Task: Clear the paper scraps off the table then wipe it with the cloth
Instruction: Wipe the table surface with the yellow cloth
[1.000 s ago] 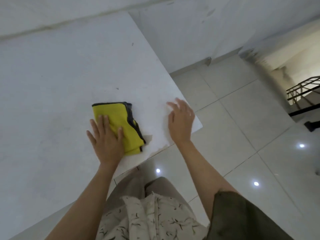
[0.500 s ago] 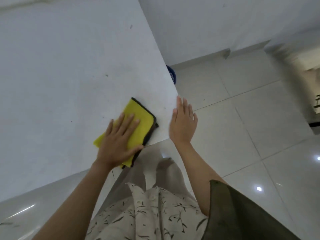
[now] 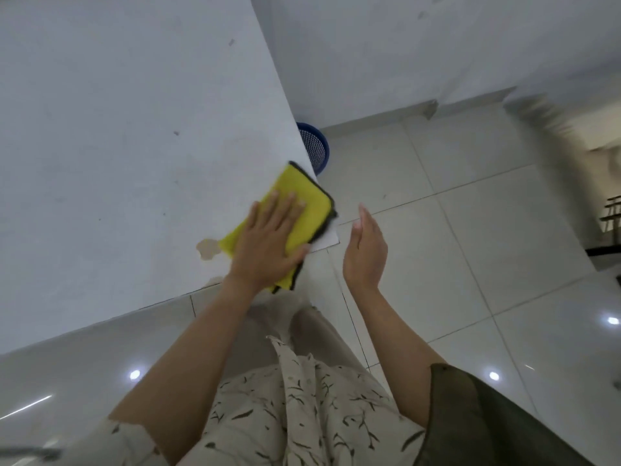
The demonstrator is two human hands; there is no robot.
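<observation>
Pressing the yellow cloth (image 3: 304,210) at the counter (image 3: 117,146) corner, left hand (image 3: 268,245) fingers flat, together; right hand (image 3: 364,252) hovers, fingers straight.

Cream leaf-print top (image 3: 302,408), beige trousers (image 3: 268,324), dark olive right sleeve (image 3: 487,422)

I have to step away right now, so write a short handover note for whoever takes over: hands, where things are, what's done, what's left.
Left hand: flat, fingers straight, pressing the yellow cloth on the table at its near right corner; the cloth's lower end overhangs the front edge.
Right hand: open, holding nothing, off the table beside that corner, over the floor.
Done: no paper scraps visible on the tabletop; wiping is under way.
Left: small dark specks and a tan blotch just left of the cloth remain; wipe the rest of the surface.
Blue basket stands on the floor by the table's right edge.
</observation>
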